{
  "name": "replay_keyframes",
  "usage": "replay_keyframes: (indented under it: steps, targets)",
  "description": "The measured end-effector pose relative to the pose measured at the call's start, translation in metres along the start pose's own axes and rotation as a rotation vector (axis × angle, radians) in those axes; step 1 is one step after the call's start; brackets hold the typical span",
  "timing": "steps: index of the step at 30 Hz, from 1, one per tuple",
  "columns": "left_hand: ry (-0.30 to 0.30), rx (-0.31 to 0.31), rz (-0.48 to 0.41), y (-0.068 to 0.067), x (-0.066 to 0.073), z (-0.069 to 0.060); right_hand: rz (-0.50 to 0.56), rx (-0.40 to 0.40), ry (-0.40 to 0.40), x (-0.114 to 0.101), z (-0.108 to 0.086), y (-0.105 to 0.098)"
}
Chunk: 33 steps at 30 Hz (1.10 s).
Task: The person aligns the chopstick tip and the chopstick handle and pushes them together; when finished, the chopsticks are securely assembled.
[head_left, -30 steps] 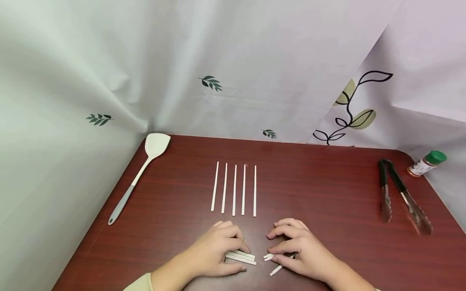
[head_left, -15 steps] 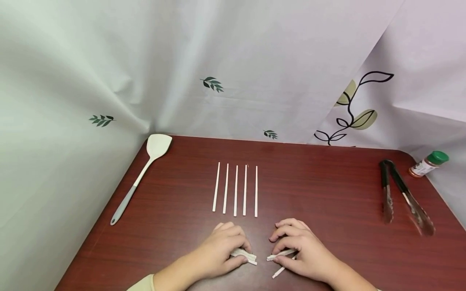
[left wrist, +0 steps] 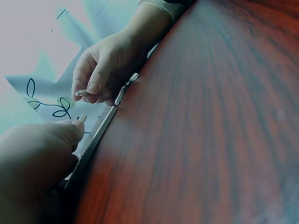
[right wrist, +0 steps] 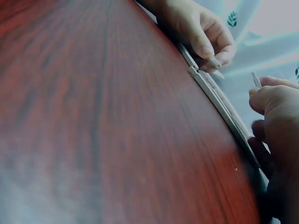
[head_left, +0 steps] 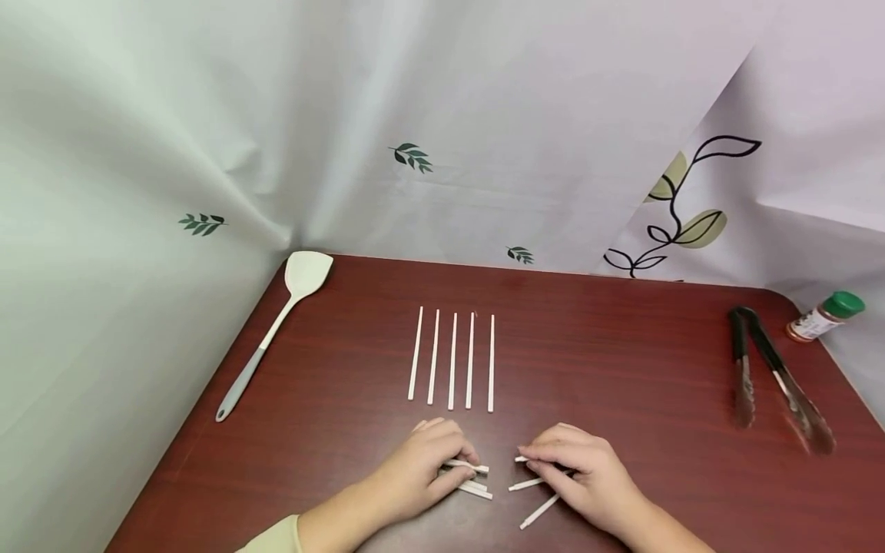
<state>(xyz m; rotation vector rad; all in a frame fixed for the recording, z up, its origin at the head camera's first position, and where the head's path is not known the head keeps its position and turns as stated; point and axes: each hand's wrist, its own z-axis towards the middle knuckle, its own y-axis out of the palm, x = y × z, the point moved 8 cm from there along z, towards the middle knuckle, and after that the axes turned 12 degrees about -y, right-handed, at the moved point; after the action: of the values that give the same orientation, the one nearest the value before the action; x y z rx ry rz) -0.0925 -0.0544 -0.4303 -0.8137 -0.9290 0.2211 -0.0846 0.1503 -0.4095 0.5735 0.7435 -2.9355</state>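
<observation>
On the counter [head_left: 622, 346], your left hand [head_left: 420, 468] and right hand [head_left: 588, 472] each pinch a white stick [head_left: 483, 468], other sticks [head_left: 541, 511] beneath and five parallel sticks [head_left: 452, 361] at twelve o'clock, with tongs [head_left: 764, 343] and a green-capped jar [head_left: 826, 315], its label [head_left: 816, 323] too small to read, at two, and a spatula [head_left: 278, 322] at ten.

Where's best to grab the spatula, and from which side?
Probably by the grey handle, from above on the near side: the spatula lies handle toward you, broad head away. Your left hand is nearer but holds a stick.
</observation>
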Motion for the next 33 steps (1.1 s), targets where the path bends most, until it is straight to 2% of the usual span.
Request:
replay_keyframes:
  steps: [6,10,20,28,33]
  targets:
    - [0.097,0.085,-0.023,-0.002,0.009,-0.003,0.013,-0.014,-0.035,-0.006,0.001,0.006]
    - [0.133,0.116,-0.025,-0.002,0.016,-0.005,-0.012,-0.028,-0.043,-0.008,0.003,0.009]
    - [0.158,0.137,-0.036,-0.001,0.025,-0.006,0.023,-0.002,-0.127,-0.025,0.017,0.009]
    - [0.199,0.121,-0.057,-0.001,0.028,-0.005,-0.007,-0.024,-0.076,-0.022,0.009,0.012]
    - [0.232,0.107,-0.088,0.002,0.031,-0.006,0.002,-0.034,-0.083,-0.020,0.006,0.013]
